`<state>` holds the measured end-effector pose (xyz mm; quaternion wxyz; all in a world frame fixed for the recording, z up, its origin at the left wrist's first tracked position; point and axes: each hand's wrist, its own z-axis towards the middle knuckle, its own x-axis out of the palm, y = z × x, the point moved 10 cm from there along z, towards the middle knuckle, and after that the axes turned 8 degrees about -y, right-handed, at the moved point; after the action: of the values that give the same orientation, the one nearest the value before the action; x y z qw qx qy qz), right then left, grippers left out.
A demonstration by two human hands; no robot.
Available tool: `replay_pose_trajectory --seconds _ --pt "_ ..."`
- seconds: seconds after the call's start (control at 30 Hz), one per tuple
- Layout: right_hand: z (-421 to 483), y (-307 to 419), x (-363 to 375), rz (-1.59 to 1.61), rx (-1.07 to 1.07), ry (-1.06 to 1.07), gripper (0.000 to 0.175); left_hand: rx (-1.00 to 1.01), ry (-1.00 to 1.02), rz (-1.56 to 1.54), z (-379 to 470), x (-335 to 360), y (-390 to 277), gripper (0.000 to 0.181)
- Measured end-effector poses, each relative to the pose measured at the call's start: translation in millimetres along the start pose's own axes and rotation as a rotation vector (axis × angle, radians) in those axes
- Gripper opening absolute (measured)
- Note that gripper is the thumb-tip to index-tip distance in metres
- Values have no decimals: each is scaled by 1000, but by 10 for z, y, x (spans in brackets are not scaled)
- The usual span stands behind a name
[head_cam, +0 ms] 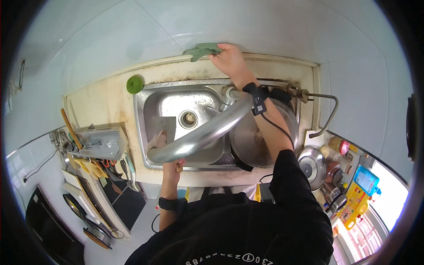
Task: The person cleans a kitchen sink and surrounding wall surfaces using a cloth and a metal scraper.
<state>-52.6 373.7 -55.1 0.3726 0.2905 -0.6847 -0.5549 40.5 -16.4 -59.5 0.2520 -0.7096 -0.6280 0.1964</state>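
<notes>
My right hand (228,58) grips a green cloth (202,51) against the ledge where the tiled wall meets the back of the counter. That forearm reaches over a steel sink (140,132), past the faucet's thick curved metal spout (205,129). At the sink's front left edge is my left hand (171,169), partly hidden behind the spout; whether it holds anything cannot be made out. A green round scrubber or sponge (134,84) lies on the counter by the sink's back left corner. Both wrists wear black bands.
A large steel pan or lid (245,142) sits at the sink's right side. A bent metal pipe (334,106) juts out on the right, near a steel lid (311,167), jars and bottles. On the left stands a utensil rack (99,142) with hanging tools.
</notes>
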Motion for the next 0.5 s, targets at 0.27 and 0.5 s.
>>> replay_pose_trajectory --seconds 0.27,0.5 --pt "-416 162 97 848 454 110 42 18 -105 -86 -26 -498 148 8" --pt "-990 1421 -112 452 162 -89 46 36 -218 -55 -88 -1406 373 13"
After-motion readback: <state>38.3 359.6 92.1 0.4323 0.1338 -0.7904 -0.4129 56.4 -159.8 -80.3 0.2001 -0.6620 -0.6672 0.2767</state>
